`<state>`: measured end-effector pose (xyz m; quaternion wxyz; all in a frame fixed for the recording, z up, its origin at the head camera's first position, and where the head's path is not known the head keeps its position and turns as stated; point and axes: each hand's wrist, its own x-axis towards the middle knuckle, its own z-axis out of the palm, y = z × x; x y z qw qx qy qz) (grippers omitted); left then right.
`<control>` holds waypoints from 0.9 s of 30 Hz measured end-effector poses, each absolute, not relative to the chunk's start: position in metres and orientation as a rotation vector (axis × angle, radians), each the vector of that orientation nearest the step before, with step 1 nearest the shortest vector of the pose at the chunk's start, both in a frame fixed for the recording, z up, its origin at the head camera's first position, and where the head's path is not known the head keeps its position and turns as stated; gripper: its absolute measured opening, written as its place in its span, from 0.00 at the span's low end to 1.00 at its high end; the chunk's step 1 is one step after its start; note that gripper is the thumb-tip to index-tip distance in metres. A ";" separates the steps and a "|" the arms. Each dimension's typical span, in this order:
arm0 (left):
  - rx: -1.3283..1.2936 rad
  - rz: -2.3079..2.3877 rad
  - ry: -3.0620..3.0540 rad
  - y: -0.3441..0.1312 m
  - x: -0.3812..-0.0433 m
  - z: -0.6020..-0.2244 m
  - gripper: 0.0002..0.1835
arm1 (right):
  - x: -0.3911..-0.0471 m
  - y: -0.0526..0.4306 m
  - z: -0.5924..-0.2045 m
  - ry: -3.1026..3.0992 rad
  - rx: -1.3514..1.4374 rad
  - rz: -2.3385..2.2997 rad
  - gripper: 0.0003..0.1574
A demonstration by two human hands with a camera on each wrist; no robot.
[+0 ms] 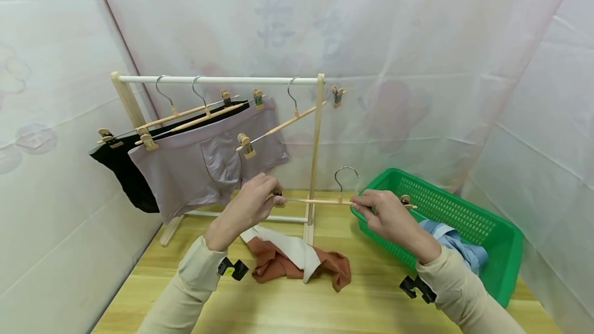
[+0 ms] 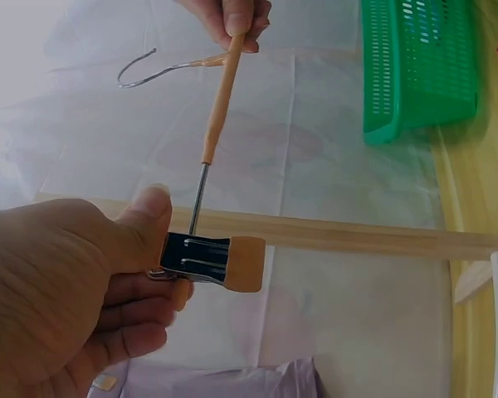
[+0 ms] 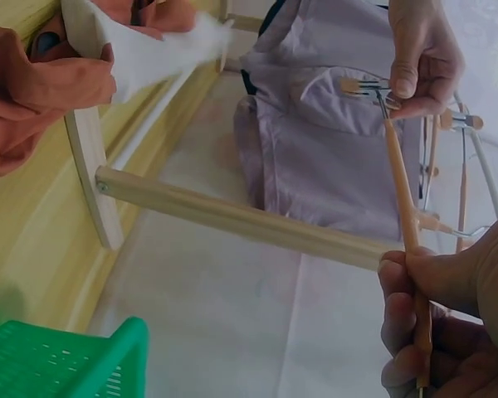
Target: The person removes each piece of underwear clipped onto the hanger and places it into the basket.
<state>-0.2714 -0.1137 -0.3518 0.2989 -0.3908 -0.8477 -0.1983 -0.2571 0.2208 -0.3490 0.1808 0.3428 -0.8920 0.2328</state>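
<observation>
Both hands hold a clip hanger point(image 1: 325, 201) level in front of the rack's right post, its metal hook pointing up. The left hand point(image 1: 252, 202) pinches the clip point(image 2: 212, 259) at the left end between thumb and fingers. Farther along, the right hand point(image 1: 387, 215) grips the tan bar point(image 3: 402, 191) between thumb and curled fingers, right of the hook. The clip at the right end point(image 1: 406, 201) stands out beyond the right hand. Below the hanger, a crumpled rust-and-white garment point(image 1: 297, 259) lies on the table.
A wooden rack point(image 1: 218, 80) at the left carries black shorts point(image 1: 134, 174), lilac boxer briefs point(image 1: 185, 174) and a bare clip hanger point(image 1: 297, 116) near its right post. The green basket point(image 1: 503, 226) on the right holds a blue-and-white cloth point(image 1: 457, 246).
</observation>
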 end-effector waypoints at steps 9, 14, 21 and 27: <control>-0.955 -0.375 -2.232 -0.104 -0.269 -0.351 0.08 | -0.259 0.220 -0.345 -2.528 0.965 0.678 0.10; -0.951 -0.260 -2.109 -0.091 -0.262 -0.348 0.10 | -0.260 0.216 -0.343 -2.522 0.981 0.685 0.10; -0.936 -0.237 -2.139 -0.065 -0.250 -0.342 0.07 | -0.263 0.209 -0.343 -2.524 0.985 0.689 0.09; -0.893 -0.282 -2.227 -0.047 -0.248 -0.346 0.05 | -0.264 0.203 -0.347 -2.521 0.974 0.691 0.09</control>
